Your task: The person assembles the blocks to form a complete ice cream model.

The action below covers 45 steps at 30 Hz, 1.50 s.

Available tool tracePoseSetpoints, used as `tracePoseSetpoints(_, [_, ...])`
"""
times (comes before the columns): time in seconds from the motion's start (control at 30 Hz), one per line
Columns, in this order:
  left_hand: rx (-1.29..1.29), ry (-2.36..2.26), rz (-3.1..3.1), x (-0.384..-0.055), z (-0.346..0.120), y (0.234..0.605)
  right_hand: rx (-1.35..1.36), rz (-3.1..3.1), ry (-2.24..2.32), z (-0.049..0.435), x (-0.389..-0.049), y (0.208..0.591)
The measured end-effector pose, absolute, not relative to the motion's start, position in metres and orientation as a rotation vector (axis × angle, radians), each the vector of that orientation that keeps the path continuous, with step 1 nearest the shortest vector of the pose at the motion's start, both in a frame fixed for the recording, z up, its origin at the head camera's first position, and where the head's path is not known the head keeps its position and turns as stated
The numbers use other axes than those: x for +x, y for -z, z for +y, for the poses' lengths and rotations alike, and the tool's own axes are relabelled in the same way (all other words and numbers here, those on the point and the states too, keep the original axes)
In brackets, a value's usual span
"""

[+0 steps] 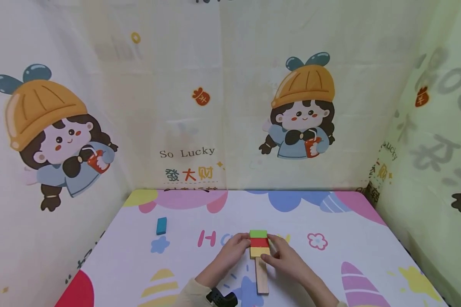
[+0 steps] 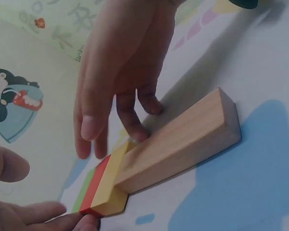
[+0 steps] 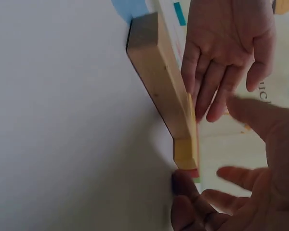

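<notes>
A green block, a red block and a yellow block lie side by side on the table, touching one another. Against the yellow one butts the end of a long plain wooden block, which points toward the person. My left hand is at the left ends of the coloured blocks, its extended fingertips touching them in the left wrist view. On the opposite side my right hand has its fingers spread and relaxed by the row's right ends. Neither hand grips a block.
A blue block stands apart at the back left of the table. The printed white tablecloth covers the table. Behind and at both sides hang printed cloth walls. A dark watch is on the left wrist.
</notes>
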<state>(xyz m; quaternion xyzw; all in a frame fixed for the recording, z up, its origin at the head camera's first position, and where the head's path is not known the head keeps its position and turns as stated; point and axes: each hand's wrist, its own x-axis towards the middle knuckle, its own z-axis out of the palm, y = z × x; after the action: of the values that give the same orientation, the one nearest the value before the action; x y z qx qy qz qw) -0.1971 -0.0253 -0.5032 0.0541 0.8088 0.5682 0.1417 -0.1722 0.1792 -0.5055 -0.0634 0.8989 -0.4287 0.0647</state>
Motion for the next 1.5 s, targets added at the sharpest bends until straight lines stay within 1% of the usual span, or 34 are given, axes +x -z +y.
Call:
tracePoseSetpoints(0.13, [0.157, -1.621, 2.329, -0.198, -0.033, 0.507, -0.447, 2.804, 1.06, 0.184, -0.171, 0.504])
tracePoseSetpoints(0.27, [0.163, -1.603, 2.392, -0.202, -0.047, 0.507, -0.596, 2.824, 0.879, 0.188, -0.171, 0.504])
tracePoseSetpoints(0.43, [0.214, -1.486, 2.595, -0.219, -0.077, 0.506, -0.603, 2.826, 0.726, 0.189, -0.172, 0.504])
tracePoseSetpoints(0.53, [0.199, -1.378, 2.724, -0.233, -0.101, 0.503, -0.591, 2.834, 0.702, 0.189, -0.173, 0.504])
tracePoseSetpoints(0.67, [0.071, -1.203, 2.877, -0.248, -0.138, 0.494, -0.609, 2.846, 0.691, 0.189, -0.174, 0.504])
tracePoseSetpoints(0.83, [-0.009, -0.909, 3.105, -0.264, -0.189, 0.481, -0.636, 2.857, 0.694, 0.188, -0.175, 0.503])
tracePoseSetpoints(1.03, [-0.169, -0.637, 3.182, -0.265, -0.233, 0.48, -0.633, 2.863, 0.691, 0.186, -0.175, 0.505])
tracePoseSetpoints(1.17, [-0.229, -0.488, 3.162, -0.261, -0.244, 0.483, -0.614, 2.864, 0.684, 0.186, -0.175, 0.506])
tracePoseSetpoints(1.3, [-0.274, -0.459, 3.109, -0.259, -0.244, 0.486, -0.609, 2.863, 0.675, 0.187, -0.175, 0.506])
tracePoseSetpoints(1.5, [-0.218, -0.474, 3.103, -0.258, -0.243, 0.49, -0.613, 2.868, 0.663, 0.187, -0.173, 0.505])
